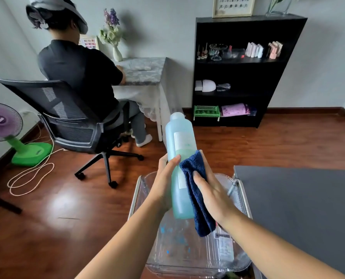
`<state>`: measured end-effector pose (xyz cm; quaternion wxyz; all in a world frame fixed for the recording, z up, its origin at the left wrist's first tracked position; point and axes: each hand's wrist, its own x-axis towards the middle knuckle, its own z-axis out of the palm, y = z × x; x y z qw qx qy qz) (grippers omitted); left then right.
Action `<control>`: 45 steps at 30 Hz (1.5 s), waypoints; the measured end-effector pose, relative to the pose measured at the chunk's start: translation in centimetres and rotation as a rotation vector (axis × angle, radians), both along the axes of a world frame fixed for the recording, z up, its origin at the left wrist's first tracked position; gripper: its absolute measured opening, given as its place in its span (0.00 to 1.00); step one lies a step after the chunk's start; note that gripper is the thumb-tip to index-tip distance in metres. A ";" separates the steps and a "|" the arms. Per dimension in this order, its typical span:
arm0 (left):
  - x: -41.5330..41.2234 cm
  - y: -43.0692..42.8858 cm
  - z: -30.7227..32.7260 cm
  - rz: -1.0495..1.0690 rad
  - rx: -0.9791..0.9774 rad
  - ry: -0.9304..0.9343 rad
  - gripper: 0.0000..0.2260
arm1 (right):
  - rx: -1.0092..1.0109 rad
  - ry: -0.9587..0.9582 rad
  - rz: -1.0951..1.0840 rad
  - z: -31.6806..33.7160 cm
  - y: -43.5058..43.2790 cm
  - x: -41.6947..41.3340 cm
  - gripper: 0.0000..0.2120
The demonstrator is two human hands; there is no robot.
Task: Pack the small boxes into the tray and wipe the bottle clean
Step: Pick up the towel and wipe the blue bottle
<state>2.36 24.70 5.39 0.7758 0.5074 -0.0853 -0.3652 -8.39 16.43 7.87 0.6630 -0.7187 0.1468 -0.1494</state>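
Observation:
A tall pale-blue bottle (pixel 180 141) with a white label is held upright in mid-air above a clear plastic tray (pixel 187 256). My left hand (pixel 164 184) grips the bottle's lower half from the left. My right hand (pixel 211 190) presses a folded dark-blue cloth (pixel 195 190) against the bottle's right side. The cloth hangs down past the bottle's base. Inside the tray, some small boxes with printed labels (pixel 225 248) show blurred through the plastic on the right.
The tray sits on a metal-framed cart (pixel 136 194). A dark grey table top (pixel 300 208) lies to the right. A person sits on an office chair (pixel 71 125) at a desk to the left. A black shelf unit (pixel 246 71) stands against the wall. A purple and green fan (pixel 4 129) and loose cable are on the floor.

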 end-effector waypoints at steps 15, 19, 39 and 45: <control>-1.4 -0.9 1.5 0.070 -0.045 -0.052 0.23 | -0.057 -0.069 0.107 3.0 -3.6 6.3 0.23; -1.2 -0.4 2.0 0.094 -0.012 -0.069 0.24 | 0.013 0.004 0.095 2.0 -3.4 4.5 0.15; -1.3 0.9 -1.6 0.031 0.238 -0.341 0.27 | 0.067 -0.083 -0.057 1.3 -4.1 5.1 0.19; -0.7 2.3 -2.8 0.015 0.356 -0.405 0.27 | 0.096 0.055 -0.164 -2.2 -4.3 3.5 0.13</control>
